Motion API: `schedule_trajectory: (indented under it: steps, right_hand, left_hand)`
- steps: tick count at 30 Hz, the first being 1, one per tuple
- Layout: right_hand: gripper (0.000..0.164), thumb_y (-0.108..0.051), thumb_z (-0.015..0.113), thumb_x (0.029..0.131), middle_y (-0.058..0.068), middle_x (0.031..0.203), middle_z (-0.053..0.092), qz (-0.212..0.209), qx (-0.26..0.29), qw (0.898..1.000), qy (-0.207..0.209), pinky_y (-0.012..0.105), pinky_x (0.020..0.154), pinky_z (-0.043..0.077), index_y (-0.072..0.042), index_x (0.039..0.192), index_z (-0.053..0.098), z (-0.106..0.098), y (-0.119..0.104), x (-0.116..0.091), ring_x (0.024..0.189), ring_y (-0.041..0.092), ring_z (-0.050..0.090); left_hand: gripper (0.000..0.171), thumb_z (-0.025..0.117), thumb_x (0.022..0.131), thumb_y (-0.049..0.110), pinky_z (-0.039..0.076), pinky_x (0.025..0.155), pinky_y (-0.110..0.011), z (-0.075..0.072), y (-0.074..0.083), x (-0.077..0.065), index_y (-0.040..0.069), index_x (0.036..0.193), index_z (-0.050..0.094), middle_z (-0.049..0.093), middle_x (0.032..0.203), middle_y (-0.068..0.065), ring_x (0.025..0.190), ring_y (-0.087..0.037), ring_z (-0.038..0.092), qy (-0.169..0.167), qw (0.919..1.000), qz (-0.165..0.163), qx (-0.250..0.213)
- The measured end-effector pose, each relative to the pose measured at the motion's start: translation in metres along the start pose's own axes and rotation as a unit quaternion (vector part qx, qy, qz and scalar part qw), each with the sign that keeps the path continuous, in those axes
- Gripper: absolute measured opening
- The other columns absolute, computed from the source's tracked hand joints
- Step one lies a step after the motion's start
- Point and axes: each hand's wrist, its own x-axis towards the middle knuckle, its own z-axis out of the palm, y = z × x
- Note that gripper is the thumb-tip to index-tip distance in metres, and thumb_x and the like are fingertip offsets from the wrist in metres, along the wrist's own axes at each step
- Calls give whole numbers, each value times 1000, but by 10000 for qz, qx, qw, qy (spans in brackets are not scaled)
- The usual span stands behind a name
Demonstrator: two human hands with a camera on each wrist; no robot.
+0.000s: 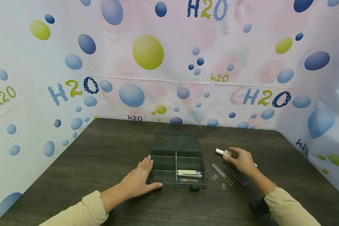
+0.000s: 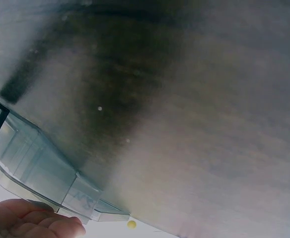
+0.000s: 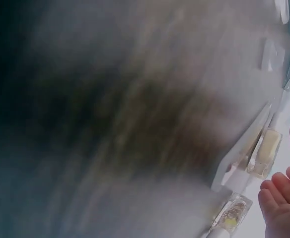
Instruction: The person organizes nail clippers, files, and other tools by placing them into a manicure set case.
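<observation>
Thumb and fingers of the right hand [image 1: 242,160] spread loosely about the cream bottle [image 1: 227,153], lying on the table [image 1: 115,141] right of the open box [image 1: 163,176], though contact is impossible to tell! Over on the left, the left hand [image 1: 135,182] rests straight-fingered against that box, the nail clipper [image 1: 188,173] inside. It looks like the pick-up step, and the next move calls for a light pinch, clear of the nail file [image 1: 221,172].
</observation>
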Motion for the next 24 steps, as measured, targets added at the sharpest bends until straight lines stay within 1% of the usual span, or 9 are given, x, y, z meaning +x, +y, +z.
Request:
schedule_trajectory:
  steps: [7,11,17,24]
  right_hand:
    - [51,-14,69,83,35,116,56,52,-207,9994,-288,54,82,49,14,122,52,0,3,6,103,47,57]
    - [49,-11,68,82,34,112,59,93,-300,9988,-386,52,80,50,15,120,53,1,3,9,99,46,59]
    - [42,-7,68,81,31,104,63,209,-428,9982,-362,51,76,50,14,116,57,2,2,11,93,42,61]
    - [37,-6,69,80,26,93,67,269,-268,9985,-383,42,69,53,14,110,61,0,1,11,83,35,63]
  left_hand:
    - [89,62,83,53,29,111,-48,1,-2,0,-9,139,34,24,150,-25,139,-36,26,-15,10000,50,24]
    - [89,62,82,53,29,111,-49,1,-2,1,-9,139,34,24,150,-25,139,-36,26,-11,10000,50,-1]
    - [89,62,82,54,30,111,-49,1,-2,1,-9,139,34,24,150,-25,139,-37,26,2,10000,55,-12]
    - [89,62,82,54,30,110,-49,1,-1,0,-9,139,34,24,149,-25,139,-37,26,33,10000,92,-2]
